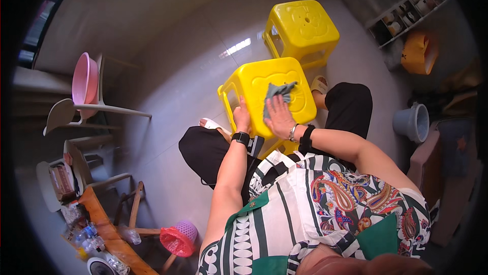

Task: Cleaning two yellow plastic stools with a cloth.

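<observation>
A yellow plastic stool (251, 80) with a raised animal-face design on its seat stands between my knees. My right hand (280, 118) presses a grey-green cloth (275, 91) flat against the seat, fingers spread over it. Part of the cloth bunches up beyond my fingertips. My left hand (242, 116) grips the left edge of the seat, thumb on top; its other fingers are mostly hidden. Just beyond stands a second yellow plastic stool (305, 23) of the same design, upright on the tiled floor.
On the left a pink basin (84, 78) rests on a chair (114, 109). A wooden table (108, 233) with bottles and a purple wastebasket (184, 232) with a red liner are at lower left. To the right are a grey bucket (410, 122), an orange bag (417, 53) and a shoe rack (411, 14).
</observation>
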Motion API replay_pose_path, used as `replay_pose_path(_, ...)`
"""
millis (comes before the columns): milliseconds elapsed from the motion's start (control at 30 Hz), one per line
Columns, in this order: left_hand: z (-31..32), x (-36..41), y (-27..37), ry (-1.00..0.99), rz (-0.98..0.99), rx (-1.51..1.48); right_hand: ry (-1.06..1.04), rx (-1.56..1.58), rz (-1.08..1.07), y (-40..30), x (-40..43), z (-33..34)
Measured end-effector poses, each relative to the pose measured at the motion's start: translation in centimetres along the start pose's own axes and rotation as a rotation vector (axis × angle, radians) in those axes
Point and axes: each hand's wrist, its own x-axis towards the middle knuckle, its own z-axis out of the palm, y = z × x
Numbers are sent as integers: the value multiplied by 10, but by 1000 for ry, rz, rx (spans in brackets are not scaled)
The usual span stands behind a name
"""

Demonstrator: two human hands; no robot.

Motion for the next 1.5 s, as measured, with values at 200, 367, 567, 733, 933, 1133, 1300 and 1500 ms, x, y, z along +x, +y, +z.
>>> replay_pose_path(200,15,14,-1,22,-38,123,23,32,-260,13,42,-7)
replay_pose_path(367,42,5,0,-138,31,91,157,136,29,68,70,-1)
replay_pose_path(567,47,-18,21,-116,104,269,182,128,-333,51,63,-21)
replay_pose_path(733,50,-21,25,-175,157,403,277,-148,-418,51,122,-55)
replay_pose_path(933,51,-30,20,-261,109,253,63,286,-42,101,160,-53)
replay_pose_path(1133,37,-35,33,-452,-25,-199,288,338,59,125,127,-45)
replay_pose_path(1300,15,-30,61,-429,-33,-637,369,334,-127,88,88,-52)
replay_pose_path(1500,13,-37,66,-610,-241,-925,529,287,-140,52,40,-77)
